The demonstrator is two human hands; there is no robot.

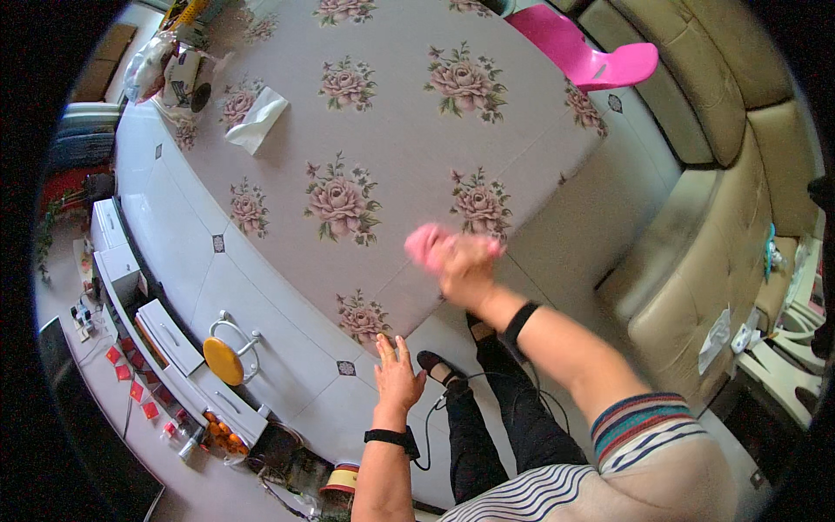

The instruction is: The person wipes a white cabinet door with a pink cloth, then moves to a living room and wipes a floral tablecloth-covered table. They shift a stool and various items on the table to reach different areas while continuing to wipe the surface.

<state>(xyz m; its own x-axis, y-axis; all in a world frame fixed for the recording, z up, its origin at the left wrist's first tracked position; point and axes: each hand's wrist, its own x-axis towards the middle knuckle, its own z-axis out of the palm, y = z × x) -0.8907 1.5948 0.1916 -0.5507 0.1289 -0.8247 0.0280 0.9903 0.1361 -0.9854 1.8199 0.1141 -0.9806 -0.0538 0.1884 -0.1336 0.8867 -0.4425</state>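
My right hand [466, 277] is shut on a bunched pink cloth [427, 246], just over the near part of the tabletop. Motion blurs both, so I cannot tell how firmly the cloth meets the surface. A pale tablecloth [404, 137] printed with pink roses covers the table. At its near left corner is my left hand [396, 382], holding nothing, fingers spread and fingertips at the edge. Farther off on the left side lies a crumpled white tissue [258, 121].
A pink plastic chair [587, 55] stands against the far right side. Beige sofa [704, 241] sections curve along the right. On the left are a yellow-seated stool [224, 361] and a white drawer cabinet [171, 336]. Plastic-bagged items [153, 65] sit at the far left corner. A cable [427, 424] hangs by my legs.
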